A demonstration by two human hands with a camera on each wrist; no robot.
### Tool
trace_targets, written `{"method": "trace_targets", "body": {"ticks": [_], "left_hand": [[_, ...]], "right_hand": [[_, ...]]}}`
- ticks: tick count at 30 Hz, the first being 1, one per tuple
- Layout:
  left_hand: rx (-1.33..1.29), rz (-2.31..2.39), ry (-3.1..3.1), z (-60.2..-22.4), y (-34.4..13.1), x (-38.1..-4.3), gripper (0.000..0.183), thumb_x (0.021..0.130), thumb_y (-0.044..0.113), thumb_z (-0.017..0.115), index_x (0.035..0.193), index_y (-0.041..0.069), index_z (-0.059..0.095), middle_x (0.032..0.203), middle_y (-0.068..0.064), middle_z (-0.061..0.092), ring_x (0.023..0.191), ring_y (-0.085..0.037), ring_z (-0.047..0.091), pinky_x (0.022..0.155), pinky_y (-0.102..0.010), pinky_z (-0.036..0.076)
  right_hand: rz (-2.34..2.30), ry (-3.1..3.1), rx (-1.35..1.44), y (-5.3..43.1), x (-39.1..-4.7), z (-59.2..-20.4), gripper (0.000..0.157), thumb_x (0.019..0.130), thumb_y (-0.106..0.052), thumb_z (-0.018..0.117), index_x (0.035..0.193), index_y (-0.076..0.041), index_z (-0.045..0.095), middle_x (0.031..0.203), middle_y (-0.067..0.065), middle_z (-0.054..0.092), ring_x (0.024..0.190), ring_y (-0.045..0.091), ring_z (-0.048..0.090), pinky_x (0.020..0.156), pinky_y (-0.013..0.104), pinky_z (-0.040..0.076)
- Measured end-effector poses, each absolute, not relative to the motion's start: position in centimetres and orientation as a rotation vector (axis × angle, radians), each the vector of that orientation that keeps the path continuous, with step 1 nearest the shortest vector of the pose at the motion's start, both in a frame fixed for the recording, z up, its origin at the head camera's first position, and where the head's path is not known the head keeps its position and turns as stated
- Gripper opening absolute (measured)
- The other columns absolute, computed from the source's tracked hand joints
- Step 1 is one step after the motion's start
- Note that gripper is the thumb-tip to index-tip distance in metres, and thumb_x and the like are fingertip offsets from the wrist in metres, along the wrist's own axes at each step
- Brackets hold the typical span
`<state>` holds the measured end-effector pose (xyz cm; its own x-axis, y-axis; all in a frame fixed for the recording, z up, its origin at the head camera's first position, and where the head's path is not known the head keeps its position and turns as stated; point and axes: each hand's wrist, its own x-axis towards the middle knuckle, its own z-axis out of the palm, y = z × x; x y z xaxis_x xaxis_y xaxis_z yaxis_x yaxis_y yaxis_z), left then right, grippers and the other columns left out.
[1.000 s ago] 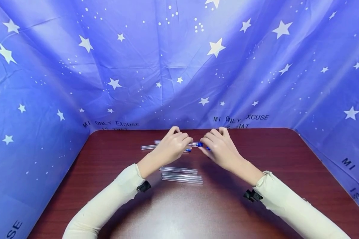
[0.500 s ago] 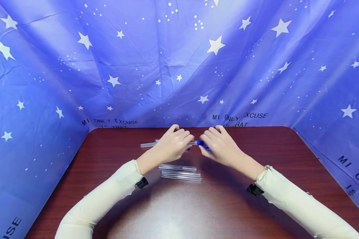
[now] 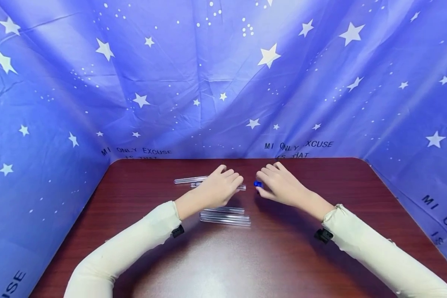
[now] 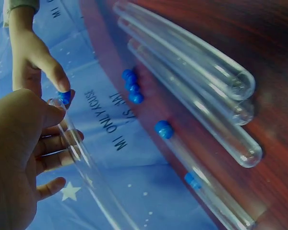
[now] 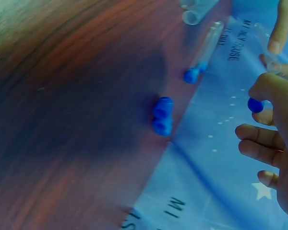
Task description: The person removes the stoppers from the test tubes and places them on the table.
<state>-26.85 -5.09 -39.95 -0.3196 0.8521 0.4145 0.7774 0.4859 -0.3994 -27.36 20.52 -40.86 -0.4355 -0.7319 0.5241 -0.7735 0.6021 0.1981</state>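
In the left wrist view, my left hand [image 4: 19, 148] pinches a clear test tube [image 4: 93, 179] close to its open mouth. Opposite that mouth, my right hand [image 4: 36, 60] holds a small blue stopper [image 4: 64, 97] between thumb and fingers. The head view has a small gap between the tube's bare end [image 3: 242, 187] and the stopper [image 3: 258, 183]. Two test tubes [image 4: 206, 179] with blue stoppers lie on the table beyond my left hand; their stoppered ends are hidden behind it in the head view. The right wrist view also has my right hand [image 5: 283, 124] around the stopper.
Several clear test tubes [image 3: 225, 218] without stoppers lie side by side on the dark red table [image 3: 216, 265], nearer the body. Loose blue stoppers [image 5: 162, 116] sit in a cluster below my right hand. Blue star-printed cloth [image 3: 193, 74] hangs around the table's back and sides.
Earlier, blue showed right at the tube's end between my hands; now tube and stopper stand apart. Both hands have come slightly nearer the body, and the right has moved a little right.
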Motion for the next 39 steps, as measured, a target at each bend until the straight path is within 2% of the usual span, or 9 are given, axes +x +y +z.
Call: {"method": "trace_targets", "body": {"ticks": [9, 21, 27, 32, 39], "left_hand": [[-1.405, 0.255, -2.367, -41.5, -4.9, -26.5, 0.018, 0.105, 0.029, 0.05, 0.113, 0.013, 0.054, 0.103, 0.002, 0.066, 0.101, -0.018, 0.06, 0.098, -0.041, 0.043], [-1.423, 0.259, -2.434, -42.5, -4.8, -26.8, 0.017, 0.108, 0.025, 0.044, 0.115, 0.013, 0.053, 0.111, 0.002, 0.066, 0.105, -0.017, 0.059, 0.097, -0.042, 0.045], [-1.47, 0.337, -2.491, -43.3, -4.7, -27.1, 0.021, 0.107, 0.028, 0.047, 0.122, 0.016, 0.053, 0.119, 0.003, 0.067, 0.114, -0.017, 0.059, 0.099, -0.042, 0.043], [-1.476, 0.363, -2.541, -43.3, -4.6, -27.4, 0.021, 0.105, 0.029, 0.052, 0.123, 0.018, 0.054, 0.119, 0.004, 0.068, 0.114, -0.018, 0.059, 0.101, -0.043, 0.043], [-1.496, 0.388, -2.61, -43.6, -4.3, -27.7, 0.022, 0.106, 0.029, 0.051, 0.125, 0.02, 0.056, 0.123, 0.003, 0.07, 0.122, -0.021, 0.061, 0.102, -0.045, 0.043]], "right_hand": [[0.041, -2.477, 1.175, 21.3, -27.7, -43.2, 0.026, 0.084, -0.027, 0.078, 0.086, -0.012, 0.057, 0.074, -0.003, 0.049, 0.073, 0.019, 0.052, 0.072, 0.035, 0.036], [0.047, -2.534, 1.16, 21.6, -28.0, -43.9, 0.027, 0.083, -0.027, 0.08, 0.084, -0.012, 0.057, 0.073, -0.005, 0.05, 0.072, 0.018, 0.052, 0.071, 0.034, 0.035], [-0.01, -2.489, 1.181, 21.7, -28.0, -44.6, 0.03, 0.081, -0.027, 0.081, 0.083, -0.012, 0.056, 0.072, -0.004, 0.051, 0.071, 0.018, 0.053, 0.069, 0.033, 0.034], [-0.051, -2.435, 1.193, 21.9, -28.2, -45.0, 0.033, 0.078, -0.027, 0.084, 0.082, -0.012, 0.055, 0.071, -0.002, 0.051, 0.069, 0.02, 0.053, 0.067, 0.034, 0.034], [-0.107, -2.435, 1.2, 22.0, -28.2, -45.4, 0.031, 0.079, -0.029, 0.084, 0.084, -0.01, 0.06, 0.074, 0.0, 0.057, 0.072, 0.023, 0.056, 0.068, 0.037, 0.036]]}}
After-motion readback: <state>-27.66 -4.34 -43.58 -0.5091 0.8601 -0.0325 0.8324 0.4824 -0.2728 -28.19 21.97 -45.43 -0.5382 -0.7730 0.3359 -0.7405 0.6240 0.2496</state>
